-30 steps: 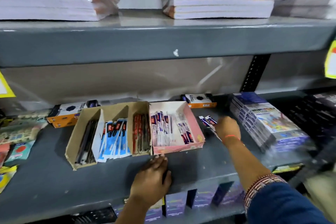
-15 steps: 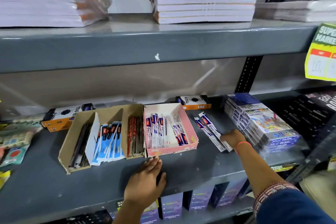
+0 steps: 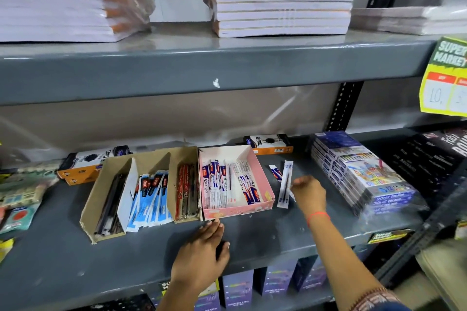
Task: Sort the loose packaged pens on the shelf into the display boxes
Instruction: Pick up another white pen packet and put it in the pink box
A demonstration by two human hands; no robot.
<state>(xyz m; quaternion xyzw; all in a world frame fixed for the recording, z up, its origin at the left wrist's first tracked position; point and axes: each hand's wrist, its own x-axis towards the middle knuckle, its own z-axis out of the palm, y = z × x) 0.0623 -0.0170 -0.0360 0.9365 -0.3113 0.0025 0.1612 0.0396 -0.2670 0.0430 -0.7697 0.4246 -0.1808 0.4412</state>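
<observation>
Left hand [image 3: 202,255] is flat on the grey shelf [image 3: 252,232], fingers spread and loose, right in front of the pink display box [image 3: 265,194]. Right hand [image 3: 309,193], just right of that box, pinches a loose packaged pen [image 3: 284,184] lying beside it.

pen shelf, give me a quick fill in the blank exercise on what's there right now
1. The brown cardboard box is split into ____ compartments.
2. The left hand lies flat on the shelf just in front of the ____ box.
3. The loose packaged pen lies on the shelf between the pink box and the ____ hand.
4. The blue and white pen packs stand in the ____ compartment of the brown box.

Missing words: three; pink; right; middle
</observation>
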